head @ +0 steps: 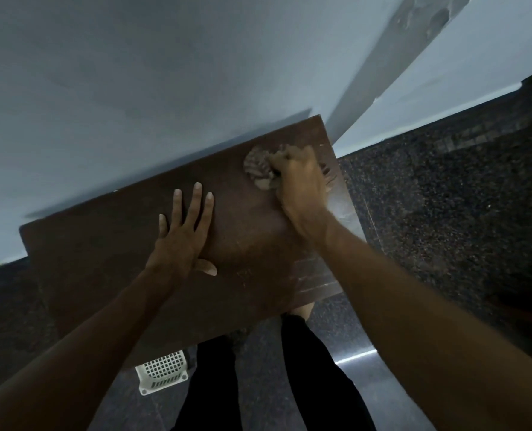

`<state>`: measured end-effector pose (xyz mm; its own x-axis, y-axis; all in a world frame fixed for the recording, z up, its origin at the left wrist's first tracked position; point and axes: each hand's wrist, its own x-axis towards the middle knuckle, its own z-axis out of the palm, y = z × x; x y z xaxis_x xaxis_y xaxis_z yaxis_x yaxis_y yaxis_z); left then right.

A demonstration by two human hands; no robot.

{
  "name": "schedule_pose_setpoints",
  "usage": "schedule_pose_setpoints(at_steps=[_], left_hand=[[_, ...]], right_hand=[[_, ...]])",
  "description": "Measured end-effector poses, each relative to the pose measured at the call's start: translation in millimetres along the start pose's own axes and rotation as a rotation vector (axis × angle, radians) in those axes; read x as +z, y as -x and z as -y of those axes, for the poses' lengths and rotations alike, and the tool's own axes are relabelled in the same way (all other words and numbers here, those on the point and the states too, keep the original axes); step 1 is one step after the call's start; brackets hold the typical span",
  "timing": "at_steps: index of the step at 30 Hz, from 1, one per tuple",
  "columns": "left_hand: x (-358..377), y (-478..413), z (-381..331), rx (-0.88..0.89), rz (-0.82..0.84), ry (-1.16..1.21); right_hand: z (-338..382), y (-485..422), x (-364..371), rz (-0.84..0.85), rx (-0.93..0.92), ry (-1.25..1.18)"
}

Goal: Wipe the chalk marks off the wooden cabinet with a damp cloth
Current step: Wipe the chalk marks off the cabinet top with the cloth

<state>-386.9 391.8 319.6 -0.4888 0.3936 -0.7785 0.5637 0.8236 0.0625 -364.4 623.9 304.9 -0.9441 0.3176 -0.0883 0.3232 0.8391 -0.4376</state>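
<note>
The dark brown wooden cabinet [103,259] top fills the middle of the head view, its back edge against a pale wall. My right hand [302,178] is shut on a crumpled beige cloth [258,168] and presses it onto the top near the far right corner. My left hand [183,234] lies flat on the middle of the top, fingers spread, holding nothing. Faint white chalk lines [317,279] show on the near right part of the top, beside my right forearm. More pale streaks lie at the right edge behind my right hand.
A white plastic basket [162,373] stands on the floor under the cabinet's front edge, left of my legs in black trousers [311,377]. Dark speckled stone floor [444,213] stretches to the right. The pale wall [165,88] rises directly behind the cabinet.
</note>
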Motion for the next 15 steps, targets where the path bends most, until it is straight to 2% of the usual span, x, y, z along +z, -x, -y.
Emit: schedule_pose_setpoints(at_steps=[2, 4, 9, 13, 15], left_hand=[[0, 0, 1, 0.002, 0.001, 0.01], [1, 0, 1, 0.005, 0.004, 0.025], [1, -1, 1, 0.009, 0.004, 0.028], [1, -1, 1, 0.014, 0.005, 0.043], [1, -1, 1, 0.016, 0.004, 0.053]], right_hand=[[10, 38, -3, 0.184, -0.104, -0.026], [-1, 73, -3, 0.294, -0.173, -0.008], [-56, 93, -14, 0.233, -0.132, -0.03], [-69, 24, -29, 0.049, -0.02, 0.079], [-63, -19, -33, 0.008, -0.067, 0.046]])
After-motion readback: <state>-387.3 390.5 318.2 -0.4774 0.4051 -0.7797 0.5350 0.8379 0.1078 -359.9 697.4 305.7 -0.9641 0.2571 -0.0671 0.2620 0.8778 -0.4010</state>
